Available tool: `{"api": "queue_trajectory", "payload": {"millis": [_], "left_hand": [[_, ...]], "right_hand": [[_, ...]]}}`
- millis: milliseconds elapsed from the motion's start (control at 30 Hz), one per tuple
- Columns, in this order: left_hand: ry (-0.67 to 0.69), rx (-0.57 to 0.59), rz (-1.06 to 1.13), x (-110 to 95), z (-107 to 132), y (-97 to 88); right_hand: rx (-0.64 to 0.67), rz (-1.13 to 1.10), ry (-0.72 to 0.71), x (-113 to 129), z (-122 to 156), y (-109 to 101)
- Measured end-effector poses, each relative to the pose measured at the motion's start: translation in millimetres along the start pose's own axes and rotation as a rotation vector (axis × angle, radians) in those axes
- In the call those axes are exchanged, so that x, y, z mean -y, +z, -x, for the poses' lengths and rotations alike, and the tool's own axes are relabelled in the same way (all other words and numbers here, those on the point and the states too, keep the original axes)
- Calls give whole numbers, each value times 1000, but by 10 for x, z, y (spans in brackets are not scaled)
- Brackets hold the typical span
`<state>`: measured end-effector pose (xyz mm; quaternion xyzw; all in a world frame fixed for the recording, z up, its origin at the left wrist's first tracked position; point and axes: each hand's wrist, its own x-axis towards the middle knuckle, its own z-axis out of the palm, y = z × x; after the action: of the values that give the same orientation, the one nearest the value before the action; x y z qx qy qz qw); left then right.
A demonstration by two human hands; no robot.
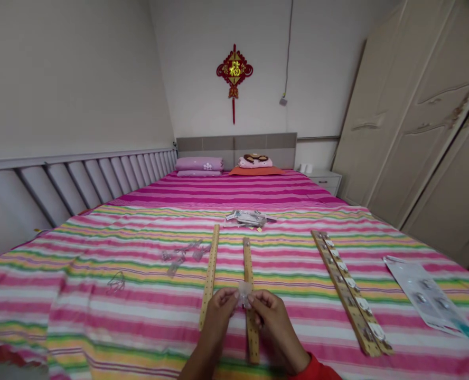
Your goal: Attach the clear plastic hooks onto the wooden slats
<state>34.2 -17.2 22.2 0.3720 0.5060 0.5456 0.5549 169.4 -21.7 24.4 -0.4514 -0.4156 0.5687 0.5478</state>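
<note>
Between the fingertips of my left hand and my right hand is a small clear plastic bag, pinched from both sides. What lies inside it is too small to make out. Below the bag, a wooden strip with holes runs away from me on the striped sheet, with a small shiny piece at its far end. Just left of it, next to my left hand, lies a second holed wooden strip.
Several small clear bags lie to the left, near a crumpled clear piece. A pile of packets sits farther back. Rightward are wooden strips with metal and white pieces and a blister pack. A railing borders the bed.
</note>
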Motion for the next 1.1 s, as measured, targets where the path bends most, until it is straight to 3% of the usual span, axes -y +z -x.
{"api": "queue_trajectory", "payload": {"millis": [233,567,867,1100], "left_hand": [[-7,41,-85,14,-227,174],[-124,39,-152,-52,-948,458],[-76,42,-296,-29,-1461,543],[-56,9,-394,15,-1668,582]], "right_hand": [[-100,-42,37,-90,-184,-161],[-173,22,-23,-73,-908,-268],[-220,67,-56,-203,-1447,-255],[-235,117,-43,-320,-1691,-289]]}}
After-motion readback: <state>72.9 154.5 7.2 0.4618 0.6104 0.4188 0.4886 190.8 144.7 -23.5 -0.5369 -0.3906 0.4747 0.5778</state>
